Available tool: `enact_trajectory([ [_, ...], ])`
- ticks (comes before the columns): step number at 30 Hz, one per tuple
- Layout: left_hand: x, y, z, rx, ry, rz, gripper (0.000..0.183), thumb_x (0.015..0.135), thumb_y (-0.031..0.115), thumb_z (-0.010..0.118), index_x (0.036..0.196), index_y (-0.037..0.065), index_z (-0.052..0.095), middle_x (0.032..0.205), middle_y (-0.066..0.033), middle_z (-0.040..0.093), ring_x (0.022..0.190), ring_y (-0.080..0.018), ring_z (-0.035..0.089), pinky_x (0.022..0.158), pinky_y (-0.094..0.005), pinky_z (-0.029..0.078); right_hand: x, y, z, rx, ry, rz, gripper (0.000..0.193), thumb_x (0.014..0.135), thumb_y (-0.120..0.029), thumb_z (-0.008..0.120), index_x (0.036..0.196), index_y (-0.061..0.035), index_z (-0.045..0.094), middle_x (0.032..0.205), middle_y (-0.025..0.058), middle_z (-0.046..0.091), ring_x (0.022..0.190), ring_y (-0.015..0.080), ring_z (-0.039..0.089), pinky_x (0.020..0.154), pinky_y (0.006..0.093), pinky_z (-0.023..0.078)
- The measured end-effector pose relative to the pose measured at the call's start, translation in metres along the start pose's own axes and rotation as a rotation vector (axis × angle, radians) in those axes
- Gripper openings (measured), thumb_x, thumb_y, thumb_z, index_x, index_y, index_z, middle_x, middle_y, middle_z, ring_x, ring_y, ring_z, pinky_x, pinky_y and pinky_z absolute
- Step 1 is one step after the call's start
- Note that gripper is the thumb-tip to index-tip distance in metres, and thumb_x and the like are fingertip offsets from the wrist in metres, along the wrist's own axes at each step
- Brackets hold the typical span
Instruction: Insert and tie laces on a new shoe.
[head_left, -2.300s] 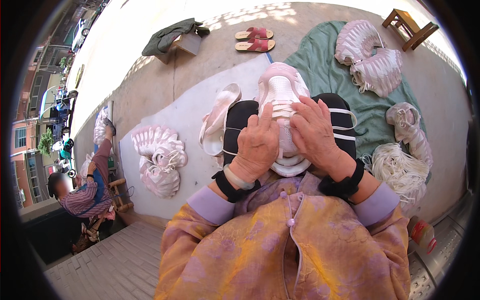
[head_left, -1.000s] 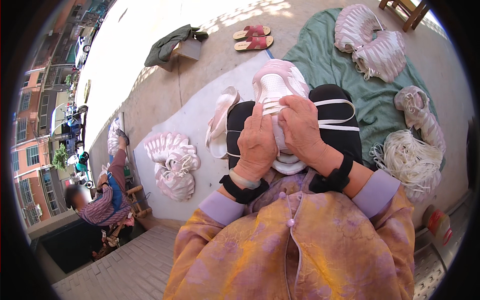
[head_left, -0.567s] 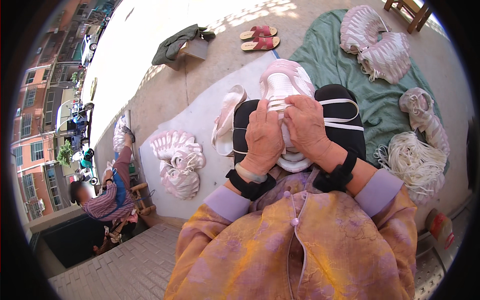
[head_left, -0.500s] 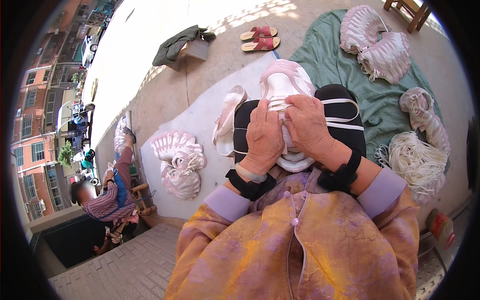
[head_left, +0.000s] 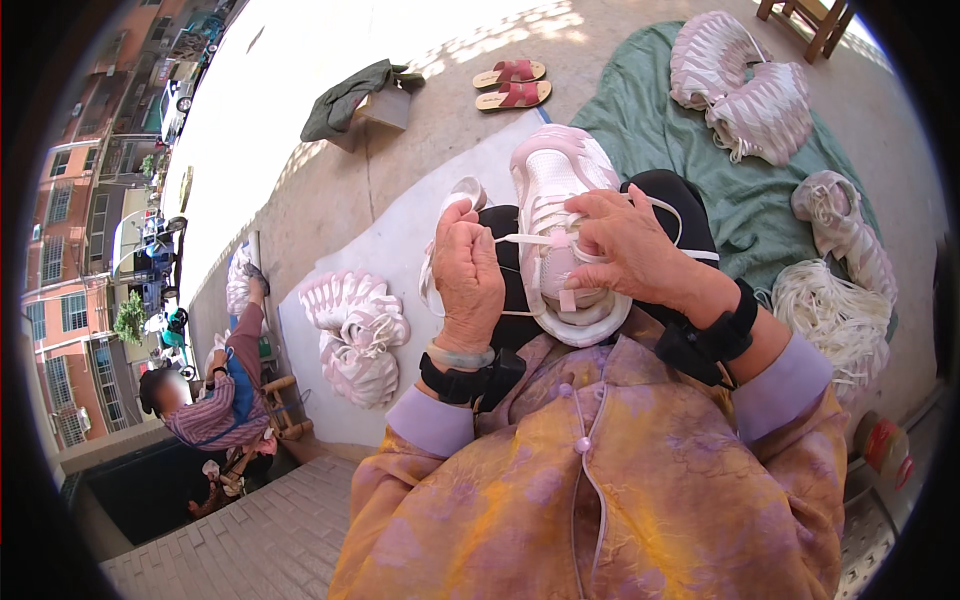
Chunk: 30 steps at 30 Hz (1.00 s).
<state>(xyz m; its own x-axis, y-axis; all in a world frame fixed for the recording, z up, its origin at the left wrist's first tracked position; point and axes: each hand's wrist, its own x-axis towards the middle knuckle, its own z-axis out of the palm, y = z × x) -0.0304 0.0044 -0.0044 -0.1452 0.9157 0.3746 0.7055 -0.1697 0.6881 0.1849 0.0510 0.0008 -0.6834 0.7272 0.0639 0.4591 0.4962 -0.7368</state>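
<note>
A pink and white sneaker (head_left: 545, 172) rests on my lap, its toe pointing away from me. My left hand (head_left: 467, 278) is closed left of the shoe, pinching the end of a white shoelace (head_left: 530, 239) that runs taut from the eyelets. My right hand (head_left: 632, 248) grips the shoe's upper at the right, thumb and fingers on either side of the lacing near the tongue. A white lace loop (head_left: 668, 212) trails behind that hand. Another pale sneaker (head_left: 466, 190) stands beyond my left hand, partly hidden by it.
On the white sheet (head_left: 330, 262) lies a bundle of pink-white sneakers (head_left: 355, 330). More bundled shoes (head_left: 765, 110) sit on a green cloth (head_left: 640, 90), near a heap of white laces (head_left: 830, 315). Red sandals (head_left: 512, 95) and a draped box (head_left: 383, 108) are ahead. A co-worker (head_left: 225, 395) sits at left.
My left hand has moved left off the shoe, drawing a lace out taut. My right hand has stayed on the shoe, its fingers spread wider. The view has shifted slightly.
</note>
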Motion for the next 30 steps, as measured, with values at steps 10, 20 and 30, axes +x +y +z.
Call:
enact_trajectory([
  [10,-0.015,-0.105,-0.149,0.357,0.482,-0.232,0.013,0.090,0.007,0.048,0.081,-0.003,0.049,0.094,-0.0139,0.056,0.079,-0.0243,0.060,0.070,-0.0348,0.049,-0.008,0.021,-0.012,-0.148,0.589,-0.050,0.012,0.069,-0.011,0.061,0.075,-0.0071,0.051,0.099,0.0076,0.060,0.096,0.0260,0.056,0.099,0.0566,0.029],
  [20,-0.022,-0.019,-0.035,0.328,-0.170,0.127,0.026,0.076,0.003,0.061,0.101,0.001,0.058,0.115,-0.0193,0.057,0.108,-0.0358,0.053,0.090,-0.0417,0.041,-0.007,0.018,0.015,0.559,0.468,0.176,0.019,0.095,-0.019,0.051,0.092,-0.0013,0.057,0.084,0.0026,0.059,0.078,0.0105,0.052,0.073,0.0237,0.043],
  [30,-0.003,-0.010,-0.010,0.353,-0.279,0.310,0.014,0.080,0.009,0.061,0.092,0.005,0.059,0.103,-0.0114,0.060,0.098,-0.0298,0.056,0.093,-0.0449,0.036,-0.009,0.016,0.025,0.676,0.477,0.217,0.020,0.095,-0.017,0.050,0.097,0.0011,0.058,0.069,0.0005,0.052,0.065,0.0069,0.046,0.058,0.0224,0.041],
])
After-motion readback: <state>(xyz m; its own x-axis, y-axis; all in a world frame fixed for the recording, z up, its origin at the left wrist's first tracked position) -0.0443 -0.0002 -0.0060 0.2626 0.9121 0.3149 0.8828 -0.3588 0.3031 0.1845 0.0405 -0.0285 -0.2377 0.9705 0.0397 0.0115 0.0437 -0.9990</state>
